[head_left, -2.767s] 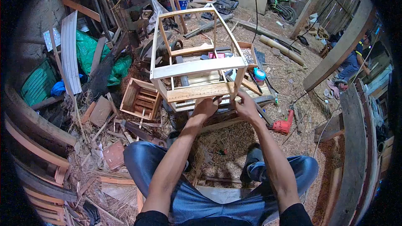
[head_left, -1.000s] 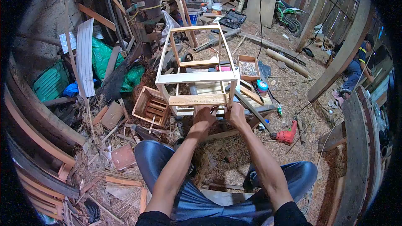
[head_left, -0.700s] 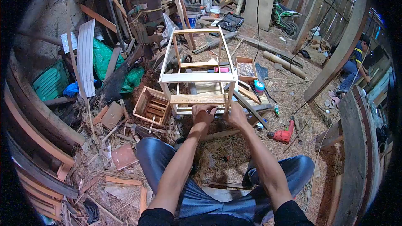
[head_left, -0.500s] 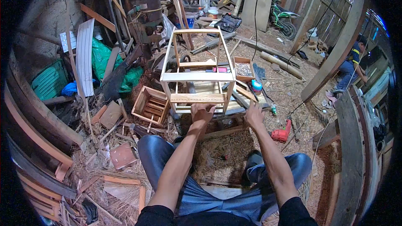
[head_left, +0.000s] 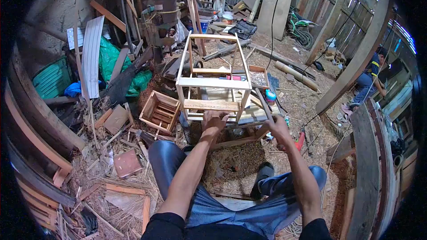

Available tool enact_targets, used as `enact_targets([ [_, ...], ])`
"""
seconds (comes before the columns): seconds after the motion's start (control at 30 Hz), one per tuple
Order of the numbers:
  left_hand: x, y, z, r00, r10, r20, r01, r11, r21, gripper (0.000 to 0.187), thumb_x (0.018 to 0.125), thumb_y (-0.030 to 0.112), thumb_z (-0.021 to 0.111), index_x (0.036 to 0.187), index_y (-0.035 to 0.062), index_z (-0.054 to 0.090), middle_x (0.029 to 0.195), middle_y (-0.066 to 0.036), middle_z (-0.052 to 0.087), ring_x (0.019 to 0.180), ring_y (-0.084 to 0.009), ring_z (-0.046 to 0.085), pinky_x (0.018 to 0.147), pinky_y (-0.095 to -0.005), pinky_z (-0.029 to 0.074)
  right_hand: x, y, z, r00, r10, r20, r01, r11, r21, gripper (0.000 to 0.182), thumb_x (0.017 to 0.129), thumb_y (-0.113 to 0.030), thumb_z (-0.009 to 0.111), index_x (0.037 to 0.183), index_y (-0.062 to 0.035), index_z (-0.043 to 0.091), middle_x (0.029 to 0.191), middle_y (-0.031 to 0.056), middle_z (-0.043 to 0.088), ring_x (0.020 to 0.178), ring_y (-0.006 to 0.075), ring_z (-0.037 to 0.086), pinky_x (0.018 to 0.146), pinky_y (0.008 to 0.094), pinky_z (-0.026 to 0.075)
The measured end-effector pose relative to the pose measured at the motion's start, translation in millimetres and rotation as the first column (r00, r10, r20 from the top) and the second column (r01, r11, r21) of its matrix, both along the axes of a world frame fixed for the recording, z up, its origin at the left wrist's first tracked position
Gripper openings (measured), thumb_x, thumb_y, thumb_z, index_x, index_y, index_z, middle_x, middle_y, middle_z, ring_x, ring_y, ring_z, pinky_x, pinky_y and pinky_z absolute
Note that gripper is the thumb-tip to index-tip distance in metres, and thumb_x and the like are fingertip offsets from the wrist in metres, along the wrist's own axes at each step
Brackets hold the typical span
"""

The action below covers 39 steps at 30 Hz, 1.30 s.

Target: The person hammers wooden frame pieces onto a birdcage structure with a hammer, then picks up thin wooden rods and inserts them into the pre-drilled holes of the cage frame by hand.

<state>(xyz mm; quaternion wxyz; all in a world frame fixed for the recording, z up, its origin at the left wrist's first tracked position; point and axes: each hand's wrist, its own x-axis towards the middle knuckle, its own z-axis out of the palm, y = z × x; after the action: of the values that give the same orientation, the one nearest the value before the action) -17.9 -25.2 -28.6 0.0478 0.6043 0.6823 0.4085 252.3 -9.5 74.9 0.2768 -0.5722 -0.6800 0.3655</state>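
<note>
A light wooden frame [head_left: 213, 83] of thin slats stands upright on a low slatted bench in front of me. My left hand [head_left: 215, 121] is closed on the frame's lower front rail, with its fingers partly hidden. To the right of the frame, my right hand [head_left: 278, 129] is wrapped round the near end of a dark, narrow bar [head_left: 263, 104] that slants up and away. A small wooden crate [head_left: 161, 112] lies left of the frame. Behind the bar are a blue-lidded tub [head_left: 270, 96] and a wooden tray [head_left: 258, 78] of small pieces.
A red power tool [head_left: 300, 141] lies on the shavings by my right forearm. Leaning posts [head_left: 356, 58] and planks [head_left: 371, 164] rise on the right. A person [head_left: 372, 78] crouches beyond them. Scrap wood [head_left: 127, 163] litters the left floor, and a green motorbike [head_left: 302, 29] stands behind.
My right hand has moved slightly right and closed round the bar, whose near end has been raised. My left hand stays at the rail. The view has shifted slightly.
</note>
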Motion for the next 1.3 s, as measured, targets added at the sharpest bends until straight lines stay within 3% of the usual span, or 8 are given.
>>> enact_targets([
  [0.3,7,-13,18,0.998,-0.015,0.068,0.019,0.998,-0.065,0.018,0.079,0.029,0.070,0.091,0.0167,0.073,0.099,-0.007,0.067,0.103,-0.0265,0.052,0.096,-0.0414,0.028,32,-126,83,0.964,-0.029,-0.266,-0.048,0.959,-0.280,0.031,0.094,-0.029,0.056,0.111,-0.0033,0.053,0.073,-0.0010,0.050,0.052,0.0060,0.043,0.042,0.0229,0.034],
  [0.7,-1,-12,10,0.994,-0.108,0.027,0.108,0.994,-0.029,0.015,0.079,0.027,0.069,0.090,0.0192,0.074,0.095,-0.006,0.064,0.099,-0.0257,0.051,0.091,-0.0386,0.032,-6,-163,38,0.932,0.043,-0.361,-0.254,0.788,-0.561,0.031,0.096,-0.026,0.052,0.122,-0.0096,0.051,0.067,-0.0048,0.040,0.052,0.0046,0.034,0.044,0.0218,0.028],
  [0.77,-6,-9,6,0.990,-0.136,-0.042,0.137,0.990,0.039,0.015,0.078,0.027,0.069,0.090,0.0197,0.074,0.096,-0.006,0.064,0.100,-0.0253,0.052,0.090,-0.0382,0.032,-14,-147,17,0.943,0.315,-0.109,-0.325,0.942,-0.087,0.030,0.094,-0.023,0.055,0.120,-0.0093,0.054,0.069,0.0018,0.052,0.052,0.0151,0.048,0.046,0.0295,0.039],
  [0.8,-8,-11,2,0.981,-0.159,-0.108,0.169,0.981,0.095,0.015,0.078,0.028,0.070,0.090,0.0203,0.074,0.096,-0.005,0.064,0.100,-0.0249,0.053,0.090,-0.0378,0.031,-15,-147,21,0.943,0.315,-0.110,-0.325,0.942,-0.087,0.030,0.094,-0.023,0.055,0.120,-0.0093,0.054,0.069,0.0018,0.052,0.052,0.0151,0.048,0.046,0.0295,0.039],
  [0.87,0,-29,23,0.992,-0.120,-0.039,0.125,0.979,0.159,0.015,0.076,0.027,0.071,0.090,0.0206,0.074,0.096,-0.005,0.064,0.100,-0.0246,0.053,0.090,-0.0378,0.032,-16,-148,30,0.912,0.244,0.331,-0.333,0.911,0.245,0.034,0.087,-0.014,0.059,0.120,-0.0079,0.054,0.078,0.0123,0.061,0.063,0.0332,0.060,0.058,0.0407,0.047],
  [0.97,1,-10,1,0.997,-0.069,0.017,0.065,0.981,0.183,0.015,0.073,0.025,0.074,0.087,0.0208,0.074,0.094,-0.004,0.065,0.098,-0.0245,0.055,0.088,-0.0391,0.033,-5,-158,19,0.887,0.157,0.434,-0.302,0.909,0.289,0.051,0.077,-0.006,0.060,0.126,-0.0089,0.048,0.084,0.0215,0.058,0.083,0.0419,0.058,0.071,0.0490,0.047],
  [1.17,4,-15,10,1.000,-0.026,0.001,0.026,0.995,0.091,0.011,0.071,0.027,0.074,0.081,0.0207,0.072,0.091,-0.003,0.065,0.097,-0.0231,0.055,0.088,-0.0396,0.034,-17,-166,-52,0.925,0.050,0.376,-0.207,0.897,0.391,0.068,0.077,-0.002,0.058,0.141,-0.0133,0.037,0.086,0.0205,0.054,0.077,0.0397,0.056,0.067,0.0470,0.046],
  [1.3,0,-6,1,0.998,-0.041,-0.052,0.044,0.997,0.067,0.014,0.073,0.030,0.072,0.087,0.0251,0.074,0.086,-0.003,0.070,0.092,-0.0241,0.060,0.090,-0.0373,0.035,-48,-165,-76,0.999,0.016,0.045,-0.035,0.893,0.449,0.051,0.088,-0.003,0.053,0.137,-0.0030,0.039,0.096,0.0250,0.056,0.086,0.0411,0.057,0.073,0.0443,0.047],
])
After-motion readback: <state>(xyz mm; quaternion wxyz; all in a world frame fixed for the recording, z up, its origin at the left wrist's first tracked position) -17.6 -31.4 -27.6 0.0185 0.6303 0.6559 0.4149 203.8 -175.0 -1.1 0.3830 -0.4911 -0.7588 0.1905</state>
